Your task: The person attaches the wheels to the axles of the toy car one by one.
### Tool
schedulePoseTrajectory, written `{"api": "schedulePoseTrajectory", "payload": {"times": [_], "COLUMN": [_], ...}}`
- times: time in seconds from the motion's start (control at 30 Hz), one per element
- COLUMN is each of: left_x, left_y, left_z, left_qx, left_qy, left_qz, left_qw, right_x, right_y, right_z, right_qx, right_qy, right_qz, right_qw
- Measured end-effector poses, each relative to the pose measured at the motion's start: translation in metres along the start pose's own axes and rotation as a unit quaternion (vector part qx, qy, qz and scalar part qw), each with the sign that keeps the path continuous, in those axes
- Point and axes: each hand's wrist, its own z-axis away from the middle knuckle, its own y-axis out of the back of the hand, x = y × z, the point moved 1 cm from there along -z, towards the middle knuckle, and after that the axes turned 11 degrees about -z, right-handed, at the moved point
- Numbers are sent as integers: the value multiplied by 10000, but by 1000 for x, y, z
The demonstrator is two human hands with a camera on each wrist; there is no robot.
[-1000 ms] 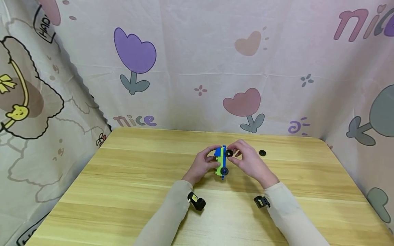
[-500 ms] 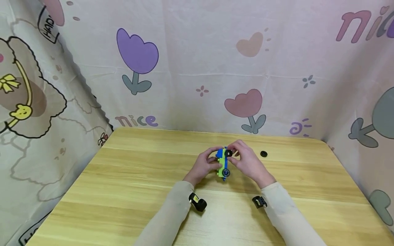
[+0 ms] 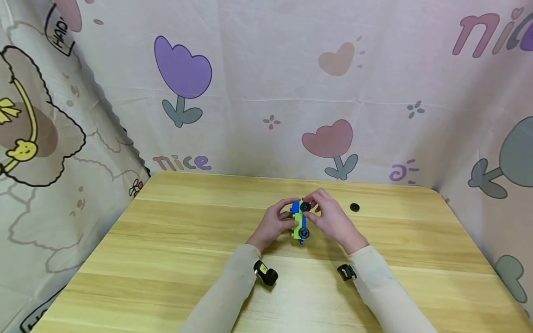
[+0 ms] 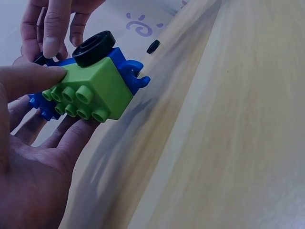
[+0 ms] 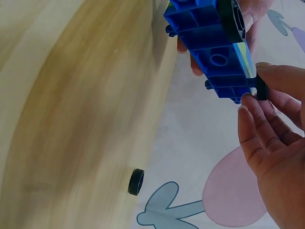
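My left hand (image 3: 272, 225) grips a toy car (image 4: 102, 83) of green and blue building blocks by its studded side, above the table. A black wheel (image 4: 94, 48) sits on the car's near end, on the side facing right. With thumb and fingers, my right hand (image 3: 333, 219) pinches another black wheel (image 5: 261, 87) against the axle at the car's far end, same side. In the right wrist view the blue underside (image 5: 202, 55) shows, with short blue axle stubs bare on the opposite side. The left fingers behind the car are partly hidden.
A loose black wheel (image 3: 355, 207) lies on the wooden table (image 3: 166, 240) to the right of my right hand. Behind the table hangs a printed cloth (image 3: 250, 60), with another stretch along the left side. Each sleeve cuff carries a small black camera (image 3: 266, 274).
My right hand has moved slightly left, bringing its wheel from beside the car onto the far axle's end. My left hand keeps its grip on the car almost unmoved.
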Motion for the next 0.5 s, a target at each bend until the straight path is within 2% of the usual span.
{"api": "schedulePoseTrajectory", "payload": {"times": [0.33,0.5], "left_x": [2,4], "left_y": [-1,-3], "left_z": [0,-3], "left_qx": [136,389], "left_qy": [-37,-26], "left_qz": [60,-40], "left_qw": [9999,9992], "right_x": [1,0], "right_y": [-1,-2], "right_z": [2,2], "right_qx": [38,119], "right_qy": [-140,-61], "right_qz": [76,134], "right_qw": [9999,9998]}}
